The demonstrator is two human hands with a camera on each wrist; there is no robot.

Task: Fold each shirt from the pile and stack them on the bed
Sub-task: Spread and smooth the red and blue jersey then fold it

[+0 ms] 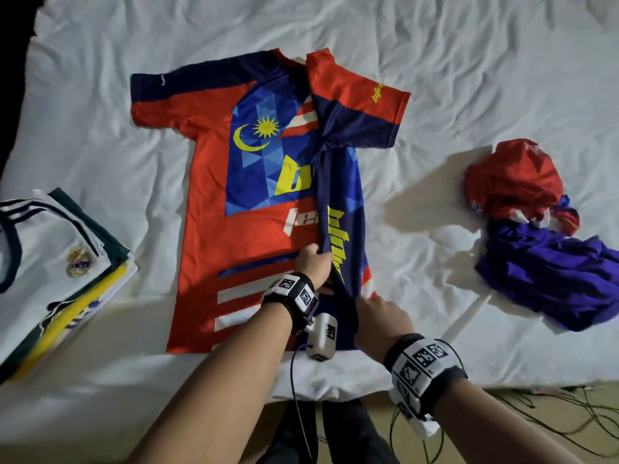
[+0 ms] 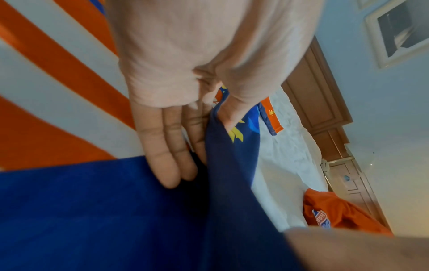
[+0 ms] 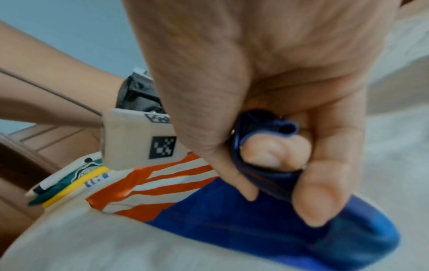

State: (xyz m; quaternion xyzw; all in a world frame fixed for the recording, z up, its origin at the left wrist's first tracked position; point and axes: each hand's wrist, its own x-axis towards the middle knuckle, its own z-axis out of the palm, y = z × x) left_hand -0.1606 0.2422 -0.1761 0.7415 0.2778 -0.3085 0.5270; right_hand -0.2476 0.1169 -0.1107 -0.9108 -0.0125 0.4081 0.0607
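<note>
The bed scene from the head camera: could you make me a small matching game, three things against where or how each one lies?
Things:
1. red and blue jersey with a yellow moon and star
2. stack of folded shirts with a white one on top
3. crumpled red and purple clothes pile

Places or states:
A. bunched up on the white sheet, at the right
B. spread flat mid-bed, one side folded over, held by left hand and right hand
C. neat, at the left edge

Pairs: 1-B, 2-C, 3-A
</note>
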